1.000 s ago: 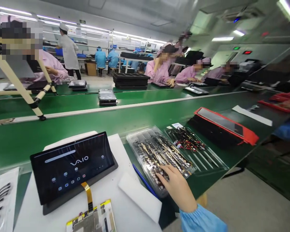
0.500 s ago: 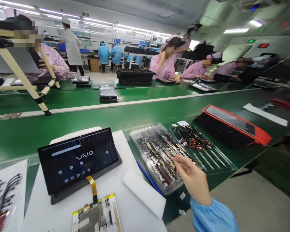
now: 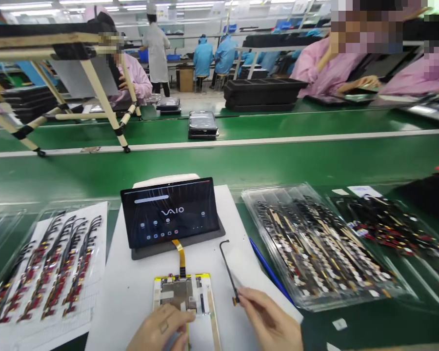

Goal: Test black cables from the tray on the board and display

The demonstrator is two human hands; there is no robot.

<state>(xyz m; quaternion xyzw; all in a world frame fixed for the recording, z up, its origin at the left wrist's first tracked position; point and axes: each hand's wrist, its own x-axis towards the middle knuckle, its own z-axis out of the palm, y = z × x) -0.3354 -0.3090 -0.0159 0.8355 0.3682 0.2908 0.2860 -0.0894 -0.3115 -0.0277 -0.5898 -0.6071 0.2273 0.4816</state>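
Observation:
Between the fingertips of my right hand (image 3: 269, 319) is the lower end of a thin black flex cable (image 3: 227, 265) with a small hooked tip. The cable stands up over the white foam board (image 3: 131, 292). My left hand (image 3: 163, 326) lies across an opened tablet's internal assembly (image 3: 177, 292), fingers partly stretched and nothing visible in them. Yellow tape edges that assembly, and its lower part is hidden by the hand. An orange ribbon (image 3: 180, 253) joins it to a lit tablet screen (image 3: 171, 214) reading VAIO, which leans on a dark support.
To the right lie a blue pen (image 3: 270, 270) and a clear tray (image 3: 250, 200) of flex cables, with another cable pile (image 3: 391, 229) beyond. More cables lie on white paper (image 3: 98, 234) at left. Co-workers sit behind the green bench (image 3: 161, 163); a pipe rack (image 3: 104, 97) stands left.
My right hand has moved from the cable tray to the foam board and now holds a flex cable. My left hand has come into view. The camera has turned left.

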